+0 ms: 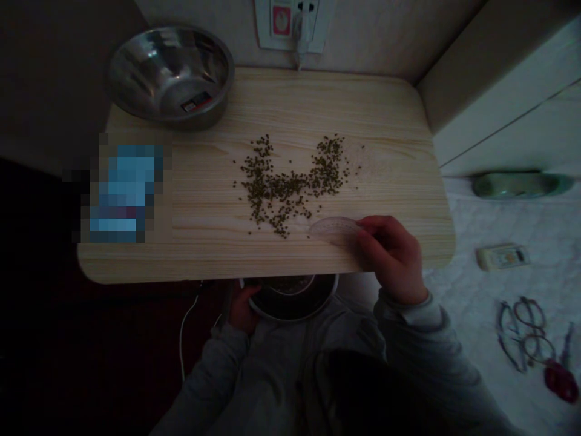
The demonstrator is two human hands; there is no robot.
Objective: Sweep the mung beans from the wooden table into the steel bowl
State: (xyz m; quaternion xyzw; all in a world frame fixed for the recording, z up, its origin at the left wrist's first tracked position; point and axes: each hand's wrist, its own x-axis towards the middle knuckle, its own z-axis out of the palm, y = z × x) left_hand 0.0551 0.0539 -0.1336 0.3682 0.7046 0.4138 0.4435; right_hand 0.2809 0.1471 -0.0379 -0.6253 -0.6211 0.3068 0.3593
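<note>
Small green beans (290, 184) lie scattered in a loose pile on the middle of a light wooden tabletop (204, 242). My right hand (393, 260) rests at the table's near edge and pinches a clear plastic protractor-like ruler (333, 230), whose flat edge touches the wood just right of the beans. Below the table's front edge my left hand (242, 309) grips the rim of a metal bowl (293, 297) that is mostly hidden under the table.
An empty steel bowl (171, 75) sits at the table's far left corner. A blurred blue item (122, 194) lies at the left side. A wall socket (290, 24) is behind. Glasses (521, 333), a red tool (561, 378) and a small box (502, 256) lie on the bed at right.
</note>
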